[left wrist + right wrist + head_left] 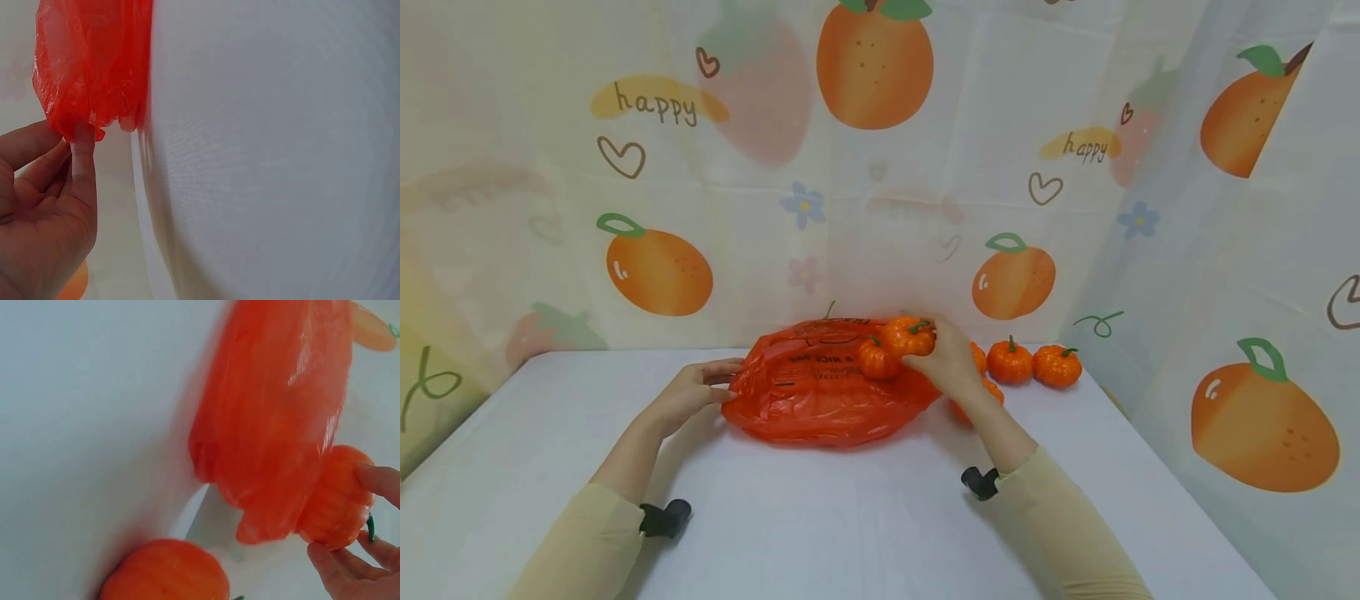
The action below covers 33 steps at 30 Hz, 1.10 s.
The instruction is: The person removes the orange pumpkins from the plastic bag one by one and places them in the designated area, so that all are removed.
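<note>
A red plastic bag with dark print (820, 392) lies puffed up on the table. My left hand (688, 396) is at its left end; in the left wrist view the thumb and a finger of that hand (56, 206) pinch the gathered edge of the bag (100, 69). On the right, my right hand (951, 358) grips a small orange pumpkin with a green stem (907, 338) over the bag's upper right part. Another pumpkin (878, 358) sits just left of it against the bag. The right wrist view has the gripped pumpkin (337, 500) beside the bag (269, 412), fingertips around it.
Several more pumpkins stand right of the bag, among them one upright (1011, 362) and one at the far right (1057, 367); others are partly behind my right hand and wrist. The white table (820, 517) ends at a fruit-printed curtain (880, 208) at the back.
</note>
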### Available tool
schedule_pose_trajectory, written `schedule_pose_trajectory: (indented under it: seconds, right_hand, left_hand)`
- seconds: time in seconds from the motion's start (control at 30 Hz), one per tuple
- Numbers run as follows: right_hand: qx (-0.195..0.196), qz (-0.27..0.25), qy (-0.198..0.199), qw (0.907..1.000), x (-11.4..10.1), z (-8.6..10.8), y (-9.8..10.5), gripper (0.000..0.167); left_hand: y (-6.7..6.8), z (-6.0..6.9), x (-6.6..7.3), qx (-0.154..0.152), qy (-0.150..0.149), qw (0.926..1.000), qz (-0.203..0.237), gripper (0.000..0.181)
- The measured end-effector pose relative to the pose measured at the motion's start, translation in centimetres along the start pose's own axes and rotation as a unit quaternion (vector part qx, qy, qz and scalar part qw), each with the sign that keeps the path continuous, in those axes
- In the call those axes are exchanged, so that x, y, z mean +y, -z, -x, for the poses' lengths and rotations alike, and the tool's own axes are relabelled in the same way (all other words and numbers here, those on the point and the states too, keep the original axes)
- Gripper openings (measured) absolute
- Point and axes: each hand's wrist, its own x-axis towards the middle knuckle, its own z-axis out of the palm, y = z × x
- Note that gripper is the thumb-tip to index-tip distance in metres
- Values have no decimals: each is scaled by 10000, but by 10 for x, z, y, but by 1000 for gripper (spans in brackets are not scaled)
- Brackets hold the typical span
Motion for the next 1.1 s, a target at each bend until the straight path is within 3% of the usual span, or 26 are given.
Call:
schedule_pose_trajectory:
  seconds: [0.53, 0.83, 1.1]
  right_hand:
    - [108, -264, -465, 9985, 22, 11, 34, 67]
    - [383, 151, -579, 9975, 38, 16, 45, 69]
    - [301, 170, -737, 9967, 52, 22, 56, 71]
  left_hand:
    - [1, -2, -4, -17, -46, 10000, -22, 55]
    - [2, -3, -7, 1, -51, 10000, -13, 54]
    - [1, -4, -6, -41, -70, 10000, -26, 55]
